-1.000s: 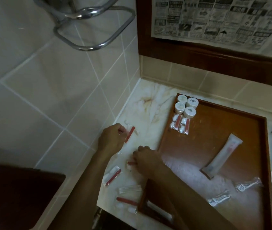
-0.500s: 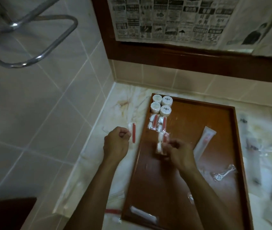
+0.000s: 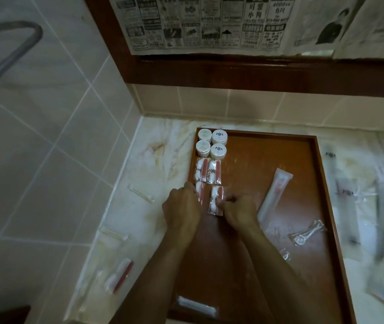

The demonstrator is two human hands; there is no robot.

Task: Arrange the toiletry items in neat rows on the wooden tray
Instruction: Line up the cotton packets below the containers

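The wooden tray (image 3: 312, 183) lies on the marble counter. Several white round jars (image 3: 212, 143) stand in its far left corner, with two red-and-white sachets (image 3: 207, 171) in a row below them. My left hand (image 3: 181, 211) holds a third sachet (image 3: 201, 192) on the tray under that row. My right hand (image 3: 240, 212) pinches a fourth sachet (image 3: 216, 201) beside it. A long white tube (image 3: 275, 195), a clear-wrapped item (image 3: 308, 233) and a white packet (image 3: 197, 306) also lie on the tray.
On the counter left of the tray lie another red-and-white sachet (image 3: 119, 275) and clear-wrapped sticks (image 3: 140, 192). More wrapped items (image 3: 373, 218) are spread on the counter to the right, blurred. Tiled walls close the left and back; a metal rail (image 3: 6, 57) juts out at upper left.
Both hands carried sachets from the counter onto the tray. The left hand moved right over the tray edge, and the two sachets now lie side by side under the first row.
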